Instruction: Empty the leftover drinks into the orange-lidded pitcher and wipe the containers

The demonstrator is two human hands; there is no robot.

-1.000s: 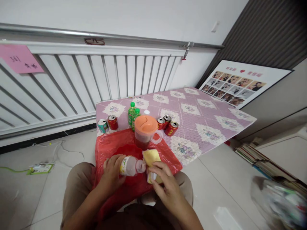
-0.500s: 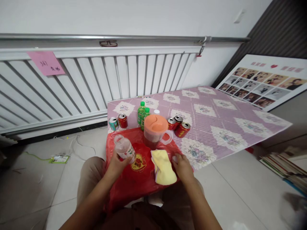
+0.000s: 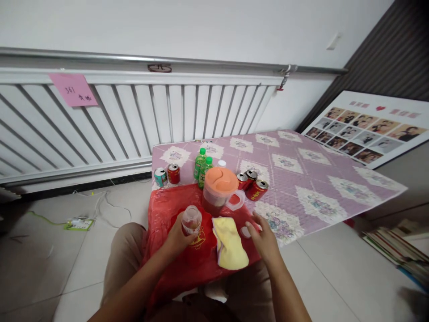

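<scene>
My left hand [image 3: 177, 239] is wrapped round a clear, uncapped bottle [image 3: 191, 218], held upright above a red plate [image 3: 208, 228] with a yellow print. My right hand [image 3: 267, 239] has its fingers apart and holds nothing. Just left of those fingers, a small white cap [image 3: 246, 231] lies on the red plastic sheet [image 3: 161, 203]. Between my hands is a folded yellow cloth [image 3: 231, 246]. Behind it stands a clear pitcher [image 3: 214, 201] with an orange lid and brownish contents.
Two green-capped bottles [image 3: 203, 172] and a white-capped one [image 3: 221, 164] stand behind the pitcher. Several cans [image 3: 257, 189] flank them on the quilted cover [image 3: 288, 163]. A white radiator [image 3: 201, 107] lines the wall. A power strip [image 3: 79, 224] lies on the floor.
The bottle in my left hand has moved right over the plate and turned more upright. My right hand has let go of the white cap, and its fingers have spread.
</scene>
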